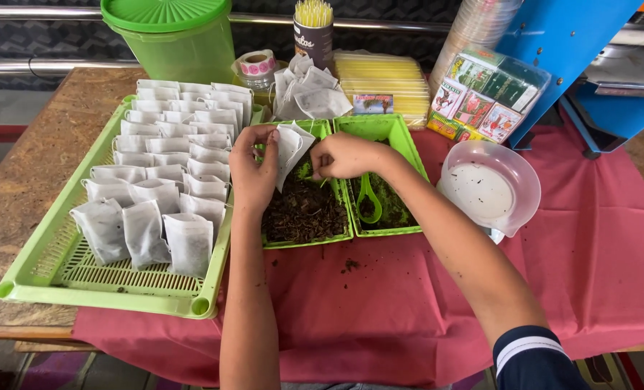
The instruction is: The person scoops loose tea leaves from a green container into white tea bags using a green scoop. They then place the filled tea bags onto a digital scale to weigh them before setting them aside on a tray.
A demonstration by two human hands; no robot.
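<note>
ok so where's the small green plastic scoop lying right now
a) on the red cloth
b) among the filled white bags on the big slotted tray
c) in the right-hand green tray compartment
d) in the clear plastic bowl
c: the small green plastic scoop lies inside the right-hand green tray compartment, just below the right hand.

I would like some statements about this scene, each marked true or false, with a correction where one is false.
1. The left hand holds a white bag over the tray of dark leaves. True.
2. The green spoon is in the right hand. False: it lies in the right green tray.
3. Filled bags lie in rows on the slotted tray. True.
4. The cloth under the trays is blue. False: it is red.
5. The green bucket has no lid. False: a green lid covers it.
</note>
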